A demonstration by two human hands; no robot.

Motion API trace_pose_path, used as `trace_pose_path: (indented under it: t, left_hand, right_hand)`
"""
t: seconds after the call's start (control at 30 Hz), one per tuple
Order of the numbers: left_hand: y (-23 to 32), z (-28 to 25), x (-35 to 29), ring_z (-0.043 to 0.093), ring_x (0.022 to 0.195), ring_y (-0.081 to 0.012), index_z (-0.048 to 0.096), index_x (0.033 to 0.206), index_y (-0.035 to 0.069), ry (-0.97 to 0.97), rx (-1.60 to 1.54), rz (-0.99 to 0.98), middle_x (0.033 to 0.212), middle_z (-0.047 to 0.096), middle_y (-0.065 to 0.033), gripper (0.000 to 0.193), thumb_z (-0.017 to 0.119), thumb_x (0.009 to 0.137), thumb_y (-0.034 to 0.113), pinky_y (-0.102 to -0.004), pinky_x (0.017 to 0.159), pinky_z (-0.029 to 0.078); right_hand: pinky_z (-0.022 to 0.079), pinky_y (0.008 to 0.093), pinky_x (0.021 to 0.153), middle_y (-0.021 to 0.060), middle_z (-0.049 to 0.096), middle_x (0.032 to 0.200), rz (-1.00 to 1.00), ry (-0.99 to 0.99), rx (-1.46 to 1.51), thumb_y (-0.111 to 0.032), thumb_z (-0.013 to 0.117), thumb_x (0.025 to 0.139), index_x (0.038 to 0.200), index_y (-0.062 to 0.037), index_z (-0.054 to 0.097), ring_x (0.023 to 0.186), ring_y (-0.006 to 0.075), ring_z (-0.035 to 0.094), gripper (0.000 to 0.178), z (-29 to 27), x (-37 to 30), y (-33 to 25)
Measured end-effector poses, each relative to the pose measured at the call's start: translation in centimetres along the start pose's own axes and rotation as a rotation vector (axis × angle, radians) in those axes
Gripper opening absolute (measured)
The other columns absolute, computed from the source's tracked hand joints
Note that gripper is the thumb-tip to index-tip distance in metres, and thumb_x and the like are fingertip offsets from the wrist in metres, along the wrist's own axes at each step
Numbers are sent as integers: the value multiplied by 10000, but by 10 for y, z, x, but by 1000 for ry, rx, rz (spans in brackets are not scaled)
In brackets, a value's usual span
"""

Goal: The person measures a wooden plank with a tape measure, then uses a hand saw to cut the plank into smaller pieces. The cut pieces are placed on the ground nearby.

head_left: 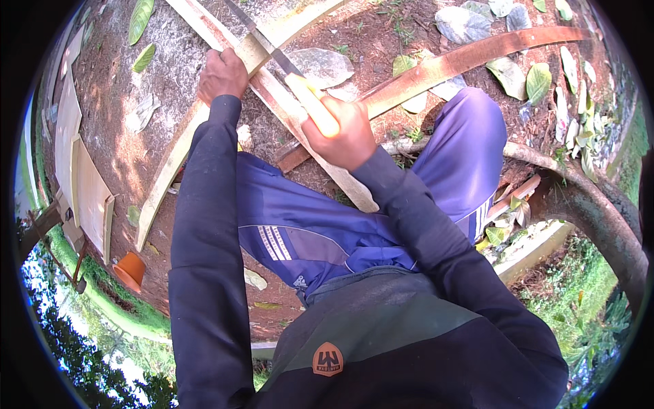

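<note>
My right hand (344, 133) is wrapped around the pale yellow handle of a long knife (279, 58), whose dark blade points away and up to the left. The blade lies over the place where two wooden strips cross. One pale wooden strip (344, 180) slants from the far left down between my legs. Across it runs a second, curved wooden strip (167, 163), reaching to the near left. My left hand (223, 76) is closed on the wood just left of the crossing; its fingertips are partly hidden, and which strip it grips is unclear.
A reddish-brown wooden strip (470, 58) lies on the soil beyond my right knee. Pale boards (92, 191) and an orange pot (129, 271) are at the left. A thick branch (586, 184) curves along the right. Large leaves (463, 24) are scattered about.
</note>
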State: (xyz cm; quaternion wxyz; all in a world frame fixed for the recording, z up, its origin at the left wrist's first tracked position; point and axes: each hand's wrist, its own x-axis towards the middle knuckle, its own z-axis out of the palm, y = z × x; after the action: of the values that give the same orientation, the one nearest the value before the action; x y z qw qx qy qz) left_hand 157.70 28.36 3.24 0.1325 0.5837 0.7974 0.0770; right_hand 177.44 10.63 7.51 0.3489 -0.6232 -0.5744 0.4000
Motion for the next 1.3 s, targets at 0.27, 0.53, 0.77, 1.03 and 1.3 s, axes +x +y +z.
trace_pose_path:
  t: [0.27,0.53,0.77,1.03,1.3]
  left_hand:
    - [11,2,1,650,1078,-472,672,1088,72,2,-27,-7,1120,709,-268,439,411,964,403,-529,958,464]
    - [-2,0,2,667,1073,-448,676,1104,58,20,22,-48,1100,719,-265,462,391,972,396,-504,965,472]
    - [2,8,-9,667,1082,-448,672,1099,49,-38,23,7,1140,710,-271,474,395,965,409,-505,966,473]
    - [-10,1,-3,668,1088,-454,681,1127,56,34,-7,-36,1121,720,-266,495,395,971,429,-515,972,470]
    - [17,2,7,657,1088,-476,678,1075,52,1,19,-17,1115,710,-287,465,409,963,414,-515,978,469]
  right_hand:
    - [557,409,569,180,679,734,-401,219,-153,-72,683,779,859,-6,695,585,334,678,105,13,16,16]
    - [593,435,671,211,725,893,-62,22,1,-48,688,752,993,43,712,766,372,727,258,-23,-69,4]
    - [565,447,621,181,708,854,-93,66,-30,-29,683,756,1027,8,719,702,347,708,276,2,25,2]
    - [550,456,589,169,678,795,-141,128,58,-21,707,735,1091,1,723,643,338,676,357,-35,-112,9]
    - [572,452,629,210,702,780,-223,149,-79,-158,666,805,891,-13,706,703,388,699,173,20,78,-2]
